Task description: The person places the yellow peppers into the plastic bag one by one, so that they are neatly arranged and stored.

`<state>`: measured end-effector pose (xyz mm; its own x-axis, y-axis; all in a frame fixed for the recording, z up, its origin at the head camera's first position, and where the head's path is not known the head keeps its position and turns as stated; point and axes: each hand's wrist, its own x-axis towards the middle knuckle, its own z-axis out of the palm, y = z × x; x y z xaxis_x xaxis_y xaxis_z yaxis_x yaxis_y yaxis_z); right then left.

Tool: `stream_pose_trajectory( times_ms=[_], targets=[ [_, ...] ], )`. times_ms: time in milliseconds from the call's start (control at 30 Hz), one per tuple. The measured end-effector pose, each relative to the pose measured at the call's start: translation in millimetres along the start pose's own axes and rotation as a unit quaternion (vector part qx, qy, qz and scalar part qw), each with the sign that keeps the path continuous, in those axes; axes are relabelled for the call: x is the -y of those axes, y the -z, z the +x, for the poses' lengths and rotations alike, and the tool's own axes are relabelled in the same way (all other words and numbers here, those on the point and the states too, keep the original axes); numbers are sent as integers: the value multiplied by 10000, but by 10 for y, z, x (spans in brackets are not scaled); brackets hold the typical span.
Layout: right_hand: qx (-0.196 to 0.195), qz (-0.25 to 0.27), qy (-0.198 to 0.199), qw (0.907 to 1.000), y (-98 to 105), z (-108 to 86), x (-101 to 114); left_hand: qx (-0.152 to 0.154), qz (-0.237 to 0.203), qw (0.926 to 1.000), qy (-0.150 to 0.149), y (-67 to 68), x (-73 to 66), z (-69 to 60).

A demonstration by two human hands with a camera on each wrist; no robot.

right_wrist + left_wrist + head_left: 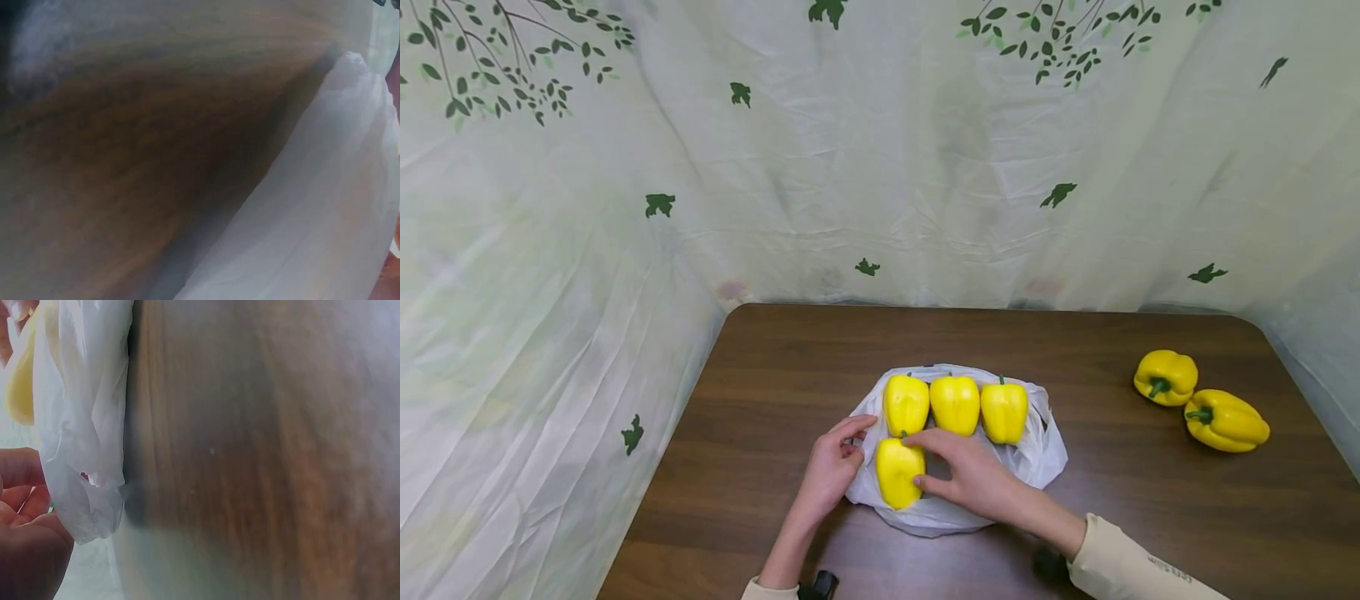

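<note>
A white plastic bag [936, 523] lies spread on the table with its mouth facing up. Inside are three yellow bell peppers in a back row: left [906, 404], middle [955, 403] and right [1004, 411]. A fourth yellow bell pepper [898, 473] sits in front of the left one. My right hand [977, 475] holds this front pepper, fingertips by its stem and thumb at its right side. At the bag's left rim, my left hand [835, 462] grips the plastic with bent fingers. The left wrist view shows that hand against the bag [84, 425].
Two more yellow bell peppers lie on the right of the table, one farther back [1165, 377] and one nearer [1227, 421]. The brown wooden table [760, 383] ends at a pale curtain [910, 167] with leaf prints behind and at the sides.
</note>
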<state>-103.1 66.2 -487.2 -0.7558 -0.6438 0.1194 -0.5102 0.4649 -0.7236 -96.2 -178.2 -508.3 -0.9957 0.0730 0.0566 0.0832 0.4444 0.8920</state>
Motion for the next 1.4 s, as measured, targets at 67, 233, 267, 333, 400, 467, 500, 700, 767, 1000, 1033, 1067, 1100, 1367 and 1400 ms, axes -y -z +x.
stream_pose_trajectory(
  times_ms=[67, 233, 267, 333, 400, 467, 500, 700, 767, 1000, 1033, 1067, 1100, 1367, 1400],
  targets=[
    [77, -100, -15, 9999, -10, -2, -4, 25, 25, 10000, 58, 6, -5, -2],
    [150, -74, -126, 9998, -16, 3, -13, 76, 61, 9997, 227, 17, -30, -4],
    [165, -80, -142, 9997, -15, 5, -15, 86, 66, 9996, 253, 18, -36, -5],
    [194, -102, -158, 9996, -13, 10, -18, 96, 76, 9995, 282, 17, -41, -6],
    [205, -121, -180, 9996, -10, 12, -21, 101, 73, 9995, 304, 15, -42, -6],
    [202, -124, -197, 9995, -9, 11, -25, 83, 67, 9995, 306, 11, -42, -6],
    [198, -122, -210, 9995, -9, 11, -27, 72, 66, 9995, 299, 8, -40, -5],
    [171, -54, -229, 9996, -11, 9, -37, 47, 38, 9996, 266, -3, -33, -9],
    [165, -23, -215, 9996, -13, 9, -36, 63, 30, 9996, 272, -5, -25, -13],
    [130, 95, -219, 9996, -25, -7, -22, 66, -127, 9994, 307, -18, -5, -26],
    [122, 102, -211, 9997, -27, -7, -19, 44, -140, 9995, 294, -18, -2, -26],
    [120, 106, -211, 9996, -29, -9, -18, 23, -154, 9995, 280, -18, -3, -27],
    [121, 127, -219, 9996, -29, -11, -15, 1, -149, 9995, 274, -18, -3, -29],
    [-34, 644, -316, 9974, 34, -59, 7, -96, -128, 9998, 80, -20, -12, -42],
    [-70, 739, -320, 9967, 51, -68, 9, -100, -138, 9998, 87, -19, -15, -42]
  ],
)
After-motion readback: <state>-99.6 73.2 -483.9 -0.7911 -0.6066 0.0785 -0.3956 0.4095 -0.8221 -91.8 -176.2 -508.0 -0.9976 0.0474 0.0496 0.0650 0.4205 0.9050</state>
